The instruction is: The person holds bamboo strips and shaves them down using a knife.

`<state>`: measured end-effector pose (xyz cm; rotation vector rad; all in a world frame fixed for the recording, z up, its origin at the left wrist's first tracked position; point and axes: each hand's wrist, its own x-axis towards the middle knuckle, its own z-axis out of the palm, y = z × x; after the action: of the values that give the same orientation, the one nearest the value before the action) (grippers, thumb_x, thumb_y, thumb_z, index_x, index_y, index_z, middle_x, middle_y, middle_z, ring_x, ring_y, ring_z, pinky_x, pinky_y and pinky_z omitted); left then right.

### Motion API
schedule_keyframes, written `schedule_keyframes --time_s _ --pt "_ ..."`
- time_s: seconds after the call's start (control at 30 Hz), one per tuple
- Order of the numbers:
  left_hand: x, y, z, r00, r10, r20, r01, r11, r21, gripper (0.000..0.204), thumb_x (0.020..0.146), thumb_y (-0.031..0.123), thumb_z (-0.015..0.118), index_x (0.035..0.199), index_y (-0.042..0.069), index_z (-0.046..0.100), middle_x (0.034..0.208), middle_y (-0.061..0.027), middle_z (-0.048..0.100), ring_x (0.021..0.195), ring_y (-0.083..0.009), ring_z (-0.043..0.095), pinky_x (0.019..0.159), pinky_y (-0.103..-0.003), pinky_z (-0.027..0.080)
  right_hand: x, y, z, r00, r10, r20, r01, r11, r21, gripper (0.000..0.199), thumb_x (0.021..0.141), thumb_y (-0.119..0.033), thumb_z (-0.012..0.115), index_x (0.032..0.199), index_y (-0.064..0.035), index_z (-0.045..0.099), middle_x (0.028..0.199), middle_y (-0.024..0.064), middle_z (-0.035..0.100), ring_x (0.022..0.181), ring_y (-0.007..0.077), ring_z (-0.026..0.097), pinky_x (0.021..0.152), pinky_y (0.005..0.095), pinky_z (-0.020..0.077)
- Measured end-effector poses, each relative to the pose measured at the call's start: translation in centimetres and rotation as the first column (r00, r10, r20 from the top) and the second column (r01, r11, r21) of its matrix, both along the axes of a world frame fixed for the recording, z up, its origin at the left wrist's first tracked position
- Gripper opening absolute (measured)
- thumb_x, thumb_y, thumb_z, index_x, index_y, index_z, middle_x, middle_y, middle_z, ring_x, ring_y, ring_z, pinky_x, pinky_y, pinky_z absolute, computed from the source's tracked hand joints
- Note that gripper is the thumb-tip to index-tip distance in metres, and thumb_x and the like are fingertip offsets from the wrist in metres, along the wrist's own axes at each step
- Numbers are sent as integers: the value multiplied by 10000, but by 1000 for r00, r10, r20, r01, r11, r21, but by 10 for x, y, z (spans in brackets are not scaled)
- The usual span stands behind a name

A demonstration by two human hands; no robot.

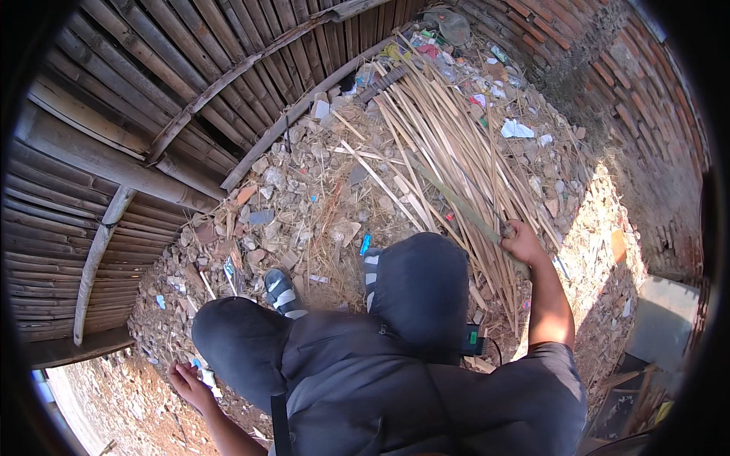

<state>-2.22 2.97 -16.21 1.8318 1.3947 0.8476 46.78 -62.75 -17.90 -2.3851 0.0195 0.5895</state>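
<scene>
Clearly, the right hand [523, 242] grips a long, greenish bamboo strip [456, 204].

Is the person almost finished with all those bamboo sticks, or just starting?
Hard to say, but it looks early. Done: a big heap of split bamboo strips already lies on the rubble. In hand: the right hand grips one long greenish bamboo pole lying across the heap; the left hand is down by the ground, seemingly empty. Left: the pole still looks whole, unsplit.
</scene>
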Motion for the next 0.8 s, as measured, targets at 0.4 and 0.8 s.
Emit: schedule_keyframes --time_s 0.4,0.8 --pt "266 -105 115 519 -742 -425 819 288 497 615 732 212 842 1257 69 556 1292 -173 562 1244 -383 524 1048 -510 387 0 102 137 959 253 125 -271 949 158 292 750 -80 780 1007 -22 654 905 21 663 881 130 606 828 306 492" --pt "308 -54 111 502 -687 -525 826 201 527 444 794 283 786 1176 123 628 1102 -82 618 1115 -313 590 1027 -492 410 8 241 164 756 654 -42 -581 698 418 237 734 -56 787 931 -45 654 906 -4 643 883 100 594 835 286 480"
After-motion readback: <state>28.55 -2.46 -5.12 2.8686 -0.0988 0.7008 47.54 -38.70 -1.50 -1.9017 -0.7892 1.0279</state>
